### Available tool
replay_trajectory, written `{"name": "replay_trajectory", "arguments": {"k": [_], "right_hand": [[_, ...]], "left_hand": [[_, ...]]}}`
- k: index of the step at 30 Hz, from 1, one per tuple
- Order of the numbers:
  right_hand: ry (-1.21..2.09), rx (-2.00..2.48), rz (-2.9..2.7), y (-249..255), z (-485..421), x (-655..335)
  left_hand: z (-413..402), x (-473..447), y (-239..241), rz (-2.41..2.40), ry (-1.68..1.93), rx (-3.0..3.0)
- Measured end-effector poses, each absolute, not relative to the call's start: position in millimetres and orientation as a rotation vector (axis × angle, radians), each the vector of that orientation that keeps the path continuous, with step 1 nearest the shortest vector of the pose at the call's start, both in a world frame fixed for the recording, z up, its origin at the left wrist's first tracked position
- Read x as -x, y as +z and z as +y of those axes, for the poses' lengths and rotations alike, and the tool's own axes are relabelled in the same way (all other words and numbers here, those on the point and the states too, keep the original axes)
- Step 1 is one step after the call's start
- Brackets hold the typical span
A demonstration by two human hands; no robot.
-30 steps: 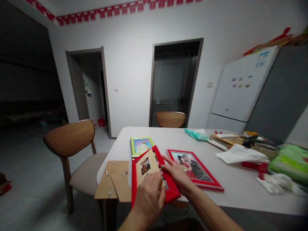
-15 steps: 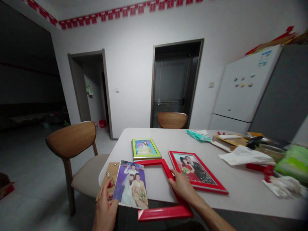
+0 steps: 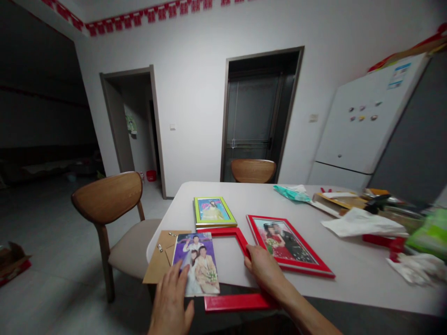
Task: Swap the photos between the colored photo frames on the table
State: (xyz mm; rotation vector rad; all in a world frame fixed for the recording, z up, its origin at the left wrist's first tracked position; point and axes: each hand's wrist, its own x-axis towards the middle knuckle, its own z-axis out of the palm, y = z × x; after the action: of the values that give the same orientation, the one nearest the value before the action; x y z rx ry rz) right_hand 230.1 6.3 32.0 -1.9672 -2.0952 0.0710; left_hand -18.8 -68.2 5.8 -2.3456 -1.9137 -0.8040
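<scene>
two frames hold photos; right hand grips another frame.

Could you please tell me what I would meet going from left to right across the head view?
Box, left chair, loose photo, red-framed picture, white paper, green bag.

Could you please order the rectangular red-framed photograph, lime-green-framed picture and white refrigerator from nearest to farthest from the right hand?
1. Rectangular red-framed photograph, just right of the right hand.
2. Lime-green-framed picture, farther back, left.
3. White refrigerator, beyond the table, right.
</scene>
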Motion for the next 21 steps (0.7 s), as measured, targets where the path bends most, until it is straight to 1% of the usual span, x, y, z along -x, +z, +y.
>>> {"name": "replay_trajectory", "arguments": {"k": [3,5,8,10,12,15,17,18,19,21], "right_hand": [[0.046,1.921,-2.095,31.3,1.9,-226.5],[0.018,1.854,-2.07,31.3,-1.5,-224.6],[0.054,1.673,-2.029,38.6,-9.8,-218.6],[0.202,1.505,-2.0,47.4,-17.3,-209.3],[0.436,1.33,-1.954,55.1,-24.4,-194.9],[0.887,1.166,-1.819,57.3,-28.7,-168.1],[1.223,1.129,-1.588,54.4,-25.8,-153.6],[1.35,1.097,-1.425,53.2,-23.0,-149.5],[1.421,1.052,-1.251,52.9,-19.5,-148.3],[1.416,0.946,-0.981,55.5,-11.8,-155.5]], "left_hand": [[-58.1,4.7,4.2,-1.787,-0.717,2.522],[-51.8,-0.5,2.8,-1.747,-0.735,2.587],[-45.7,1.1,10.3,-1.716,-0.973,2.589],[-42.8,6.3,25.6,-1.758,-1.288,2.486],[-40.4,9.8,46.0,-1.903,-1.7,2.256],[-39.5,2.1,70.9,-2.063,-2.483,1.83],[-42.0,-13.0,75.5,-1.987,-2.993,1.64],[-43.7,-22.0,74.0,-1.919,-3.189,1.595],[-45.5,-30.6,70.5,-1.865,-3.322,1.594],[-47.9,-43.1,60.4,-1.799,-3.446,1.692]]}}
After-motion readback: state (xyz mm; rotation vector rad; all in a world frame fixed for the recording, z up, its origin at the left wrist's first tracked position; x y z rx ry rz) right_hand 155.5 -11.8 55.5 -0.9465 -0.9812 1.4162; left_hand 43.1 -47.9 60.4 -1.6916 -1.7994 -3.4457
